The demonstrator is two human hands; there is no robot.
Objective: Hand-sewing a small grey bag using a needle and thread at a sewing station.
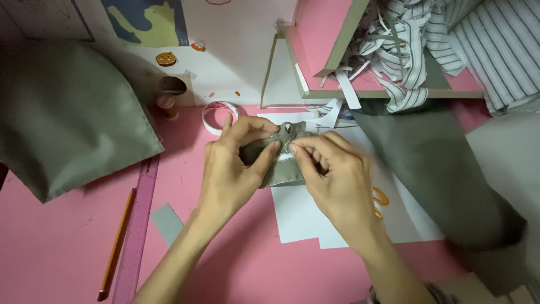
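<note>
Both our hands pinch a small grey-green fabric piece above white paper mid-table.
Our left hand grips its edge, our right hand nips something tiny at the top; a slip could drop it or prick a finger.

Wall poster (blue, yellow), top left.

Soft, even overhead light is falling on my pink table, with no glare showing. My hands are casting faint shadows toward the near side. Far corners are dimming slightly. The near right edge is blurring, while the centre is staying reasonably sharp.
</note>
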